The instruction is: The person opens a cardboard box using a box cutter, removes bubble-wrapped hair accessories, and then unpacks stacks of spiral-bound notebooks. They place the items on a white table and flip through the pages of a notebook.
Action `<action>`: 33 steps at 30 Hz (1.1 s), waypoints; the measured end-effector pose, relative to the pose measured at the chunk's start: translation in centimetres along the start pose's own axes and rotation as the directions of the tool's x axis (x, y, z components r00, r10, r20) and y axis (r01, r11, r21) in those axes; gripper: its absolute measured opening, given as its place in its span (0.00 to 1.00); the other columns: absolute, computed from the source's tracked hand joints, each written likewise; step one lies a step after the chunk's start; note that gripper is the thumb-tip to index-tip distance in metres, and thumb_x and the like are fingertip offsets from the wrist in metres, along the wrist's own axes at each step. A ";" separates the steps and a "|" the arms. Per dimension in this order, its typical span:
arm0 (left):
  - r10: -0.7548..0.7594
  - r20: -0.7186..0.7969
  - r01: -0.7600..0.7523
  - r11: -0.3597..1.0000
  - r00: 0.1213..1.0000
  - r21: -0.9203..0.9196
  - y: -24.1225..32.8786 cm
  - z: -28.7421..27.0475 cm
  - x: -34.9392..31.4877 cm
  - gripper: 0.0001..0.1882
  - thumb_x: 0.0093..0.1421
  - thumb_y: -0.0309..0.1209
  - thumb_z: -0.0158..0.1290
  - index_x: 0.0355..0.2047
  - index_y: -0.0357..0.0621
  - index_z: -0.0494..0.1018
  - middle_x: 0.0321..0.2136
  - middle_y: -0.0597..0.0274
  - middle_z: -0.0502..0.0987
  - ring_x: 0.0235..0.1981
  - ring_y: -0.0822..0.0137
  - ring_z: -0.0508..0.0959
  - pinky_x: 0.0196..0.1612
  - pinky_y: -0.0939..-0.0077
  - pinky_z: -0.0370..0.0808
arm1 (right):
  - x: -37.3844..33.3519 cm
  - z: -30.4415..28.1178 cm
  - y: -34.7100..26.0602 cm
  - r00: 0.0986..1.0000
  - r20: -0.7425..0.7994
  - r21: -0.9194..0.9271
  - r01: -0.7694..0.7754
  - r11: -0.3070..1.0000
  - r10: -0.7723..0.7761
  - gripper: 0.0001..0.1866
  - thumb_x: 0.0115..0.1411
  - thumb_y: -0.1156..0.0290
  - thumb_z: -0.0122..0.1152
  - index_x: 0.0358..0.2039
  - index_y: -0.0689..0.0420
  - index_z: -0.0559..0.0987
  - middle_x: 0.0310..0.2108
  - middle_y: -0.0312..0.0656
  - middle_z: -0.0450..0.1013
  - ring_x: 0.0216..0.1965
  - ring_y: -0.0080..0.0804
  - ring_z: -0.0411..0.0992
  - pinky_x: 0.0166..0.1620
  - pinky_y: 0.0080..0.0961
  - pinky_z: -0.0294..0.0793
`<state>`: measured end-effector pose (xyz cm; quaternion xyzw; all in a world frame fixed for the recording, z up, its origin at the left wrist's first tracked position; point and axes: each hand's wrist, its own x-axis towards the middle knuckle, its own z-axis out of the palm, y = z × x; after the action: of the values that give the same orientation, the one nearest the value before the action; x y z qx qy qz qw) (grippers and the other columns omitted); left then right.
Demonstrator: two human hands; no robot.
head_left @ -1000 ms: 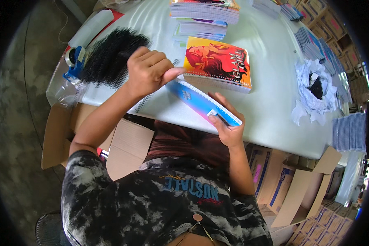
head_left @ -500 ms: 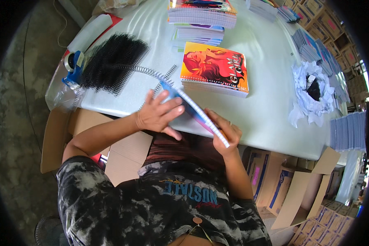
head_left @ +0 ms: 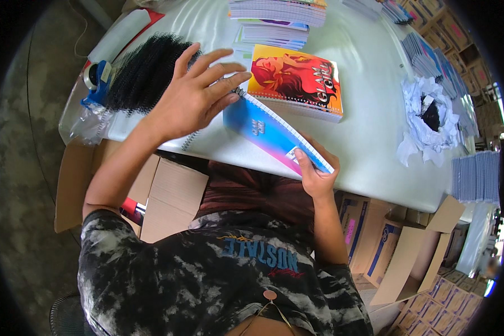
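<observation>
My right hand [head_left: 317,171] grips a thin notebook [head_left: 263,131] by its near right end, thumb on the blue-to-pink cover. The notebook is tilted, with its punched edge facing up. A dark spiral coil [head_left: 239,91] shows at the far left corner of that edge. Beside this corner is my left hand [head_left: 193,92], fingers spread, with thumb and forefinger on either side of the coil's end; whether they touch it I cannot tell. Left of it lies a heap of black spiral coils [head_left: 140,75]. Another loose coil [head_left: 190,140] lies at the table's front edge, partly hidden.
A stack of notebooks with a red and yellow cover [head_left: 297,78] stands just beyond the held one; more stacks [head_left: 277,14] rise behind. A blue tape dispenser [head_left: 98,84] sits left, crumpled paper [head_left: 428,120] right. Open cardboard boxes [head_left: 176,182] stand below the table edge.
My left hand has moved up and away from the cover to the coil end, fingers spreading. The notebook has turned its blue cover into view. The long coil stretching left from its corner no longer shows.
</observation>
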<state>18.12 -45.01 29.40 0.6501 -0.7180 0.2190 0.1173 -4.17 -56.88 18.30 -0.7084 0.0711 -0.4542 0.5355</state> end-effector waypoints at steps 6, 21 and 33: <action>0.060 0.275 0.023 0.957 0.960 -0.289 -1.9 -1.5 1.5 0.12 0.51 0.30 0.57 0.38 0.46 0.75 0.36 0.65 0.76 0.44 0.65 0.73 0.58 0.63 0.56 | 0.7 -0.8 0.3 0.992 0.125 0.021 0.018 1.000 -0.021 0.16 0.54 0.84 0.55 0.45 0.67 0.74 0.44 0.49 0.73 0.46 0.34 0.73 0.49 0.24 0.70; 0.101 0.182 -0.066 0.979 0.978 -0.192 0.5 -2.5 2.4 0.09 0.46 0.30 0.60 0.28 0.45 0.74 0.29 0.67 0.75 0.37 0.67 0.73 0.49 0.67 0.61 | -0.1 -0.2 0.2 0.985 0.108 -0.117 0.145 0.982 -0.133 0.17 0.52 0.84 0.53 0.44 0.66 0.74 0.43 0.49 0.74 0.44 0.38 0.74 0.48 0.25 0.71; 0.128 0.116 -0.127 0.992 0.985 -0.011 -0.4 -1.6 2.1 0.14 0.43 0.30 0.61 0.31 0.46 0.72 0.33 0.67 0.74 0.38 0.66 0.73 0.48 0.67 0.63 | -0.1 -0.1 -0.5 0.998 0.039 -0.050 -0.037 0.998 0.039 0.18 0.51 0.85 0.54 0.44 0.66 0.75 0.43 0.49 0.74 0.44 0.36 0.74 0.47 0.24 0.71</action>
<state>18.05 -46.16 31.79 0.6143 -0.7641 0.1867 0.0621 -4.56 -56.67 18.66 -0.7288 0.0848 -0.4278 0.5279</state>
